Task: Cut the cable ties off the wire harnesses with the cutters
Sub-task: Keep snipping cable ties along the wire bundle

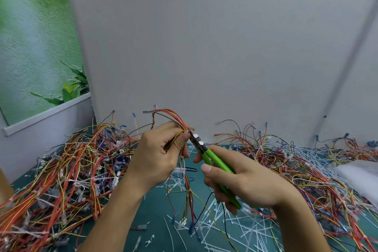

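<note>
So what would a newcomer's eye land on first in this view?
The bright green cutters in the right hand, centre frame, tips against the wire harness that the left hand pinches. Then the tangled harness heaps, red, orange and yellow, on both sides, and white cut cable ties littering the green mat below the hands.
</note>
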A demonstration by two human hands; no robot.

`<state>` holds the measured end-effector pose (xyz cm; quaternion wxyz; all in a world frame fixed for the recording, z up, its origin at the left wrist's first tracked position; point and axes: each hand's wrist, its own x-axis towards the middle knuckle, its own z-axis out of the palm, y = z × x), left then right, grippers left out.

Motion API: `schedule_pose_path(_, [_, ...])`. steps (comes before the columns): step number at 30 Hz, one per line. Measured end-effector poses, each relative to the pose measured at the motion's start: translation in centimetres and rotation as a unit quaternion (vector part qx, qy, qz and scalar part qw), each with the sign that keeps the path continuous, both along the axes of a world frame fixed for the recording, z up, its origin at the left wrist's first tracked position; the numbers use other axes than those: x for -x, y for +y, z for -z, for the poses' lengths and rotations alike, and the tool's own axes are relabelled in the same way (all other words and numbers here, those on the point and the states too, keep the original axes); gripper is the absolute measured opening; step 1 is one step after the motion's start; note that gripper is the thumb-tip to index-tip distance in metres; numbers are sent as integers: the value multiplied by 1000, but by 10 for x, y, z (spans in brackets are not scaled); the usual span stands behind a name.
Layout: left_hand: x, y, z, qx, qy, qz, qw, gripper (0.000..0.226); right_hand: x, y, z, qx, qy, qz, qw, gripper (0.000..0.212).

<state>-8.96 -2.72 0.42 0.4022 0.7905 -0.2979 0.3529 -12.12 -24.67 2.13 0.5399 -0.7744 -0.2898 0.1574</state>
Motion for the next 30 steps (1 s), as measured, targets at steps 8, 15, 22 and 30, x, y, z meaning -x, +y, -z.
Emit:
schedule_pose_path(8, [-1,-2,1,12,-8,-8,1000,31,-7,4,5,-72,-18,20,997,12])
schedule_pose_path(15, [0,-6,6,137,168,89,972,25,-28,3,7,-348,3,201,915,20])
schedule_pose_path(22, [-1,-7,4,174,216,101,955,28,-31,-2,10,-231,125,222,939,48])
schedule_pose_path(30, [-6,-8,6,286,316,141,894,28,-19,11,10,-131,1,125,983,45])
